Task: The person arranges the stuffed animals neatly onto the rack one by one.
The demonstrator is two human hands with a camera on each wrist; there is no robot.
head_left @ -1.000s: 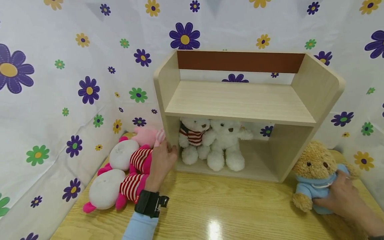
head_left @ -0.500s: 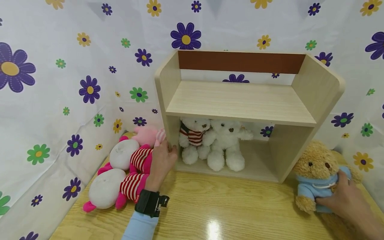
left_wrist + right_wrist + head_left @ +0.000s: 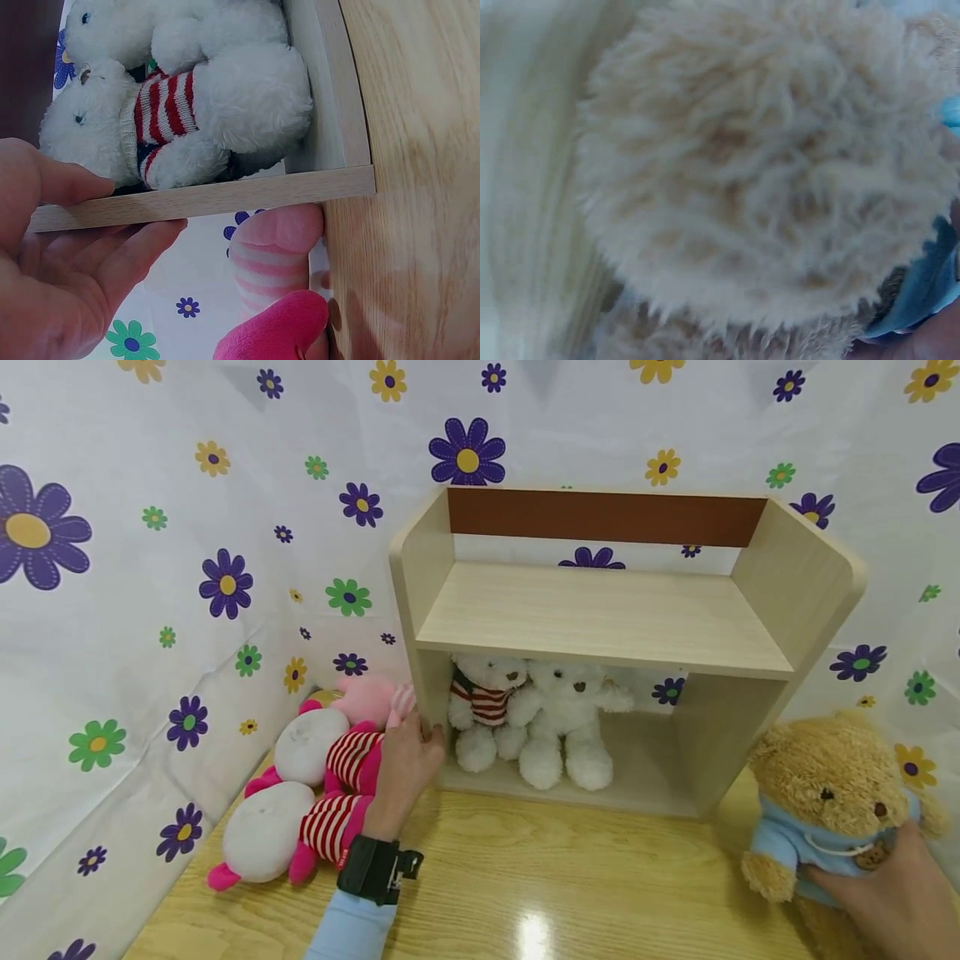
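Note:
My right hand (image 3: 896, 889) grips a brown teddy bear (image 3: 832, 768) in a blue hoodie around its body, right of the wooden shelf. In the right wrist view the bear's fur (image 3: 765, 165) fills most of the picture, blurred, hiding most of the hand. My left hand (image 3: 405, 768) is at the shelf's left side. The left wrist view shows that hand (image 3: 75, 255) pinching the edge of the side panel (image 3: 210, 199), thumb inside and fingers outside. Two white teddy bears sit in the shelf's lower compartment, one (image 3: 487, 706) in a striped sweater, the other (image 3: 566, 727) plain.
Two plush toys with white heads and striped clothes, one nearer (image 3: 270, 831) and one behind (image 3: 311, 747), lie left of the shelf (image 3: 600, 610). A pink plush (image 3: 363, 700) lies behind them. Flowered cloth (image 3: 150, 610) hangs behind the wooden table (image 3: 562, 877).
The brown teddy bear has been raised and brought nearer and to the right by my right hand, its head turning. My left hand has stayed at the shelf's side.

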